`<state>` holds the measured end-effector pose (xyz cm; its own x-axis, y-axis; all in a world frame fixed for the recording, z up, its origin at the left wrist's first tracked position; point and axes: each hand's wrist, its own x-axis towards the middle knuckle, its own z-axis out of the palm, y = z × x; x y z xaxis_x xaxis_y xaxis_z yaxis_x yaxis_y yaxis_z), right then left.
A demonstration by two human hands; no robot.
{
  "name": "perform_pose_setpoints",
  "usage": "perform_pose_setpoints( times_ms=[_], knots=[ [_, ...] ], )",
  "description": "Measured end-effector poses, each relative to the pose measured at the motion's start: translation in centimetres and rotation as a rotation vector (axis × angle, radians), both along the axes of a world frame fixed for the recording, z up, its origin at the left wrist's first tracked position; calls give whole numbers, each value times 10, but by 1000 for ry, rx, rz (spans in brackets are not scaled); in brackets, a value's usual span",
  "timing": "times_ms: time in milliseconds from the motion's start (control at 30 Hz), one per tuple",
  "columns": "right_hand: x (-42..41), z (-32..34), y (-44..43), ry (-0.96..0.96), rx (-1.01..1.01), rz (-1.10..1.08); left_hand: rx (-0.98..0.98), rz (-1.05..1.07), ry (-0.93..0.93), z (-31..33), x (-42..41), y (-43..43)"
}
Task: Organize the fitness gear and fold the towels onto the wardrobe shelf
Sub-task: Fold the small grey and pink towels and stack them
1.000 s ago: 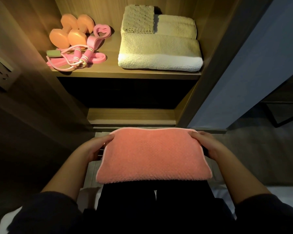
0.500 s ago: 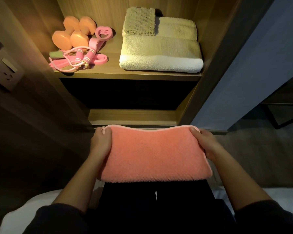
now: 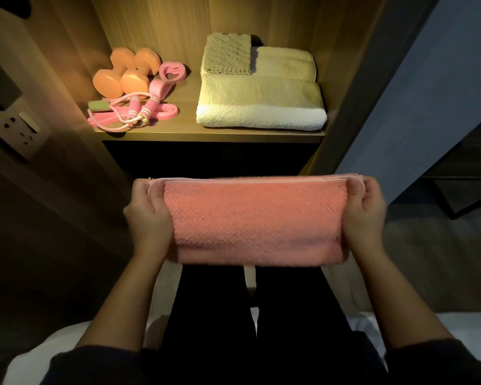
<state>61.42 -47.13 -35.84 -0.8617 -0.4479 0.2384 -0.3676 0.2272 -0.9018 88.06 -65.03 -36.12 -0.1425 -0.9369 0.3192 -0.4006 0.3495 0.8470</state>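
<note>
Left hand: grip closed round the left short end of the pink towel. The thumb is on the top face and the fingers wrap the edge, mostly hidden underneath.
Right hand: same grip on the right short end, thumb on top near the far corner.
Pink towel: folded into a neat rectangle with the layered edges facing away from the person. It is held about level between the two hands over the lap, in front of and below the wardrobe shelf, not touching it. It looks lifted off the legs, but I cannot be sure.
Gear on shelf: two orange dumbbells stand at the back left. A pink figure-eight puller is just beside them, and a pink jump rope is coiled in front over a flat pink band.
Towels on shelf: a large beige towel lies folded on the right half. A small waffle cloth and another folded beige towel sit on or behind it.
Done: the gear is grouped on the left and the beige towels are folded and shelved. The pink towel is folded too.
Left: place the pink towel on the shelf — likely the last step.
Next move: likely reach forward and up. The gap between gear and towels looks narrow, so the top of the beige stack seems the probable spot.
Risk: the folds may slip open if either grip loosens.
</note>
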Motion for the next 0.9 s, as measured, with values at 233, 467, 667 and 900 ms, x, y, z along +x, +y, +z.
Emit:
perform_pose_setpoints(
  times_ms=[233,467,667,900],
  knots=[
    [-7,10,12,4,41,-2,30,-20,-8,19,5,5],
    [-22,27,35,-301,442,264,418,-204,-380,27,39,-5],
    [-7,-35,28,-431,564,221,470,-160,-404,-31,21,7],
    [-2,-56,36,-847,470,96,908,-42,-241,-50,15,12]
  ],
)
